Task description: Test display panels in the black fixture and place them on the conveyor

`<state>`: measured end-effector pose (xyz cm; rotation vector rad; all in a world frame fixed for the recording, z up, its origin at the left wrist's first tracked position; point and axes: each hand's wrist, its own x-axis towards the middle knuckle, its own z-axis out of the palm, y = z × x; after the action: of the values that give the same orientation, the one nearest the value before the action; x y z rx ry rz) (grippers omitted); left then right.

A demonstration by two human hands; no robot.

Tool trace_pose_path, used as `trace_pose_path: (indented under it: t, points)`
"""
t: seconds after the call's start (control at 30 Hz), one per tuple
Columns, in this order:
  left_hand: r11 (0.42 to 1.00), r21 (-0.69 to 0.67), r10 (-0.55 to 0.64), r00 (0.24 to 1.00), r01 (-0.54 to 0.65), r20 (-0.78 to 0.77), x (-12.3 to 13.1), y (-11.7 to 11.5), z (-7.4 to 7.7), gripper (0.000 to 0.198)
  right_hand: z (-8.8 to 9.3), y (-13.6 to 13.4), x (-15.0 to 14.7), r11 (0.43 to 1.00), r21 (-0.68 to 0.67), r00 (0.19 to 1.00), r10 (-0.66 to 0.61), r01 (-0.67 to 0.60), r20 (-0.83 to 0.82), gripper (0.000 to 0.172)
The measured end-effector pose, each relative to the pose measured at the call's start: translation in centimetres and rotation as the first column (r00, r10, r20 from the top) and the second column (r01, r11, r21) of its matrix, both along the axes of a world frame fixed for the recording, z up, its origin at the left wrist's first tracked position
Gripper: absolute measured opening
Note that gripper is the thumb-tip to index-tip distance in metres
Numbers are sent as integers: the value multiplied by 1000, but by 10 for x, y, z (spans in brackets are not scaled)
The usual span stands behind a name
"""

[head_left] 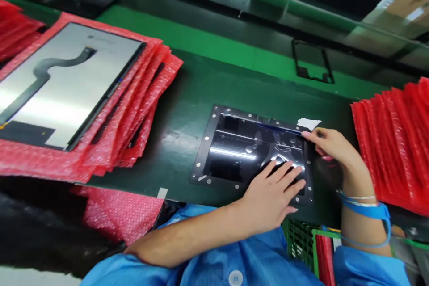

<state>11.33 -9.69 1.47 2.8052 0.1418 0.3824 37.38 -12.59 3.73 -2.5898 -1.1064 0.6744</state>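
Note:
On the dark green bench lies a flat black panel (231,167) in a dark frame with several round silvery dots along its border. A glossy clear film (284,149) covers its middle, wrinkled and reflecting light toward the right. My left hand (271,194) rests flat on the panel's lower right part, fingers spread. At the panel's upper right corner, my right hand (326,143) is closed in a pinch at the edge of the film; the fingertips hide the exact grip. A white scrap of paper (308,124) shows just behind the right fingertips.
Left, a screen module (77,76) with a flex cable tops a stack of red bubble-wrap bags (134,129). More red bags (392,143) stand at the right. A thin black frame (313,62) lies behind. A green crate (301,241) sits below the bench edge.

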Motion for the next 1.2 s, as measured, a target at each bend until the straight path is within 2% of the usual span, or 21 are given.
trace_pose_path:
  t: [0.07, 0.17, 0.3, 0.4, 0.43, 0.5, 0.57, 0.63, 0.83, 0.97, 1.07, 1.13, 1.2]
  points:
    - [998, 38, -38, 999, 40, -30, 14, -7, -8, 48, -5, 10, 4, 999, -46, 999, -1, 3, 38, 56]
    - [994, 96, -52, 998, 56, -43, 22, -7, -13, 42, -5, 20, 5, 996, -88, 994, -3, 12, 105, 58]
    - [992, 90, -82, 994, 88, -66, 22, 0, -7, 42, 0, 24, 2, 991, -135, 970, 56, -25, 235, 59]
    - [989, -5, -148, 986, 148, -75, 19, 17, 1, 43, 1, 20, -4, 997, -78, 974, 19, -1, 225, 57]
    - [991, -29, -132, 989, 131, -71, 19, 26, 3, 43, 0, 18, -7, 999, -50, 976, 0, 11, 217, 56]
    - [999, -34, 26, 998, -28, -53, 18, 47, 6, 43, -3, 13, -10, 999, 6, 976, -39, 39, 212, 54]
    - [969, -1, 246, 969, -247, -32, 19, 66, 8, 45, -5, 10, -13, 995, 69, 976, -83, 70, 203, 51]
    - [938, 32, 346, 938, -345, -21, 23, 80, 7, 47, -7, 8, -13, 987, 128, 974, -125, 102, 189, 49]
    - [925, 24, 380, 925, -380, 19, 35, 90, 10, 45, -7, 8, -14, 939, 314, 986, -161, 138, 50, 37]
    - [930, 11, 359, 914, -368, 190, 30, 90, 22, 43, -8, 5, -21, 877, 467, 987, -46, 113, -153, 57]
    - [941, -54, 335, 894, -335, 298, 17, 96, 32, 39, -11, 5, -28, 820, 554, 959, 26, 141, -282, 68]
    - [892, -159, 451, 818, -423, 357, 3, 106, 36, 35, -14, 6, -32, 784, 595, 939, 47, 176, -340, 69]
    - [750, -361, 660, 651, -554, 375, -11, 117, 38, 28, -17, 7, -35, 750, 626, 922, 57, 213, -382, 70]
